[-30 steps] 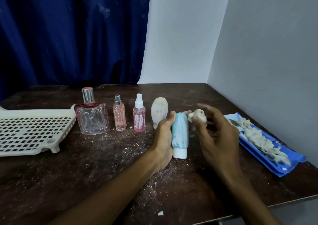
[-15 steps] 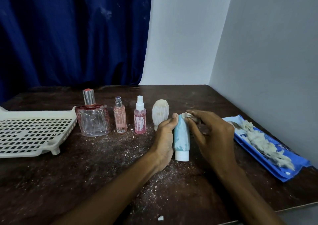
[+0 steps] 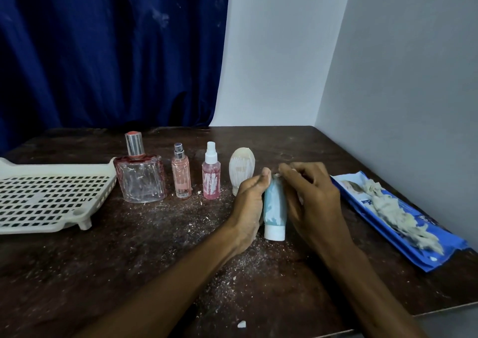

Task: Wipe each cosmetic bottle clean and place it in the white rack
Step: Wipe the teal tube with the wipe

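Observation:
A light blue tube with a white cap stands cap-down on the dark table, smeared with white. My left hand grips its left side. My right hand presses a small wad of tissue against the tube's top and right side; the wad is mostly hidden by my fingers. To the left stand a cream oval bottle, a pink spray bottle, a slim pink perfume bottle and a large square glass perfume bottle. The white rack lies at the far left, with nothing in it.
A blue wipes pack with crumpled used tissue on top lies along the right wall. White dust and crumbs are scattered over the table around my hands. A grey wall bounds the right side, a blue curtain the back.
My right hand, held off the tube with the tissue wad a second ago, has come down onto the tube's top and right side. The left hand keeps its grip.

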Demonstrator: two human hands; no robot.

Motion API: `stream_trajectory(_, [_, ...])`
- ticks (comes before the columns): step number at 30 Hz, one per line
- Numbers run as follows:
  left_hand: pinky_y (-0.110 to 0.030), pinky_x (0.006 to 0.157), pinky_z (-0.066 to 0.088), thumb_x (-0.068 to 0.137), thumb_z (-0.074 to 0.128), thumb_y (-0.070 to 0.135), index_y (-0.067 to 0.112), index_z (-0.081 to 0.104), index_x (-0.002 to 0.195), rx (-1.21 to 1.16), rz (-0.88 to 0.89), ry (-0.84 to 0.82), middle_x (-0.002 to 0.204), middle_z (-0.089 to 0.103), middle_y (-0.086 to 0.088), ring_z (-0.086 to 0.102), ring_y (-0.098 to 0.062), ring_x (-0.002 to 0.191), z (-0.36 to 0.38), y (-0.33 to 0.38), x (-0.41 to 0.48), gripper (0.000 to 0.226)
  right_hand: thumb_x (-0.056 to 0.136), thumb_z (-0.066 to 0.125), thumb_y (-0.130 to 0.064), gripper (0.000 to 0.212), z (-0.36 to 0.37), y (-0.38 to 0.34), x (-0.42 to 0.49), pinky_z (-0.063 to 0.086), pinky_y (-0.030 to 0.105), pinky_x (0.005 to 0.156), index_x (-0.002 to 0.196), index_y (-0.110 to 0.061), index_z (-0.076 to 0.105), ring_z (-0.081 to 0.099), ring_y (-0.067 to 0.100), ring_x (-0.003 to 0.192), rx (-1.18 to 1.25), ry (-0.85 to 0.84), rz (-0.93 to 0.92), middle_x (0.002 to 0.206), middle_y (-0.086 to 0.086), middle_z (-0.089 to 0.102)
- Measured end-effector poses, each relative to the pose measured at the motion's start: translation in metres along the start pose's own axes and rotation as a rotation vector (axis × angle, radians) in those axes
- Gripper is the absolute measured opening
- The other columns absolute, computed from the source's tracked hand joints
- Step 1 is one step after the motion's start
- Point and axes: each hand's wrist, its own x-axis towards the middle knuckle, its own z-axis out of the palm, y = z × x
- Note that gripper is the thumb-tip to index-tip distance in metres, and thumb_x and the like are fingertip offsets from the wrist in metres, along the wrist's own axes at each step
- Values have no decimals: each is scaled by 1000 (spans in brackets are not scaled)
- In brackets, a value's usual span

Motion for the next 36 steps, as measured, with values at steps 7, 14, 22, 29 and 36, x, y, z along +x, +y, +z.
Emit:
stream_trajectory(7, [-37, 90, 54, 104, 44, 31, 15, 72, 99, 35, 22, 0, 98, 75, -5, 69, -19, 96, -2, -1, 0, 33, 91, 49, -21, 35, 0, 2, 1, 45, 26, 75, 115, -6, 70, 57, 28, 94, -49, 8, 17, 103, 14, 63])
stream_trajectory(14, [-44, 97, 51, 103, 43, 32, 14, 70, 102, 19, -4, 24, 100, 73, -8, 66, -22, 97, 0, 1, 0, 32, 88, 57, -4, 28, -5, 3, -1, 50, 31, 80, 113, -5, 70, 59, 27, 96, -55, 45, 87, 105, 12, 66])
stream_trajectory(22, [-42, 81, 57, 105, 38, 32, -3, 62, 122, -111, -54, 128, 96, 67, -21, 66, -26, 75, -2, 0, 6, 45, 87, 61, 8, 31, -12, -4, -2, 52, 20, 83, 109, -9, 74, 63, 6, 93, 120, 153, 244, 105, 3, 67])
stream_trajectory(29, [-52, 101, 50, 103, 43, 34, 2, 60, 128, -145, -99, 177, 126, 65, -22, 62, -37, 116, -1, -1, 7, 44, 85, 74, -10, 15, -12, -7, -2, 50, 14, 82, 100, -11, 72, 63, 3, 91, 149, 145, 293, 100, -1, 67])
stream_trajectory(36, [-41, 90, 55, 103, 45, 34, 9, 67, 110, -102, -49, 120, 103, 73, -12, 68, -21, 93, -2, -3, 6, 34, 85, 72, 0, 22, -7, -9, -4, 41, 4, 89, 107, -2, 72, 62, 1, 95, 110, 115, 173, 104, 4, 72])
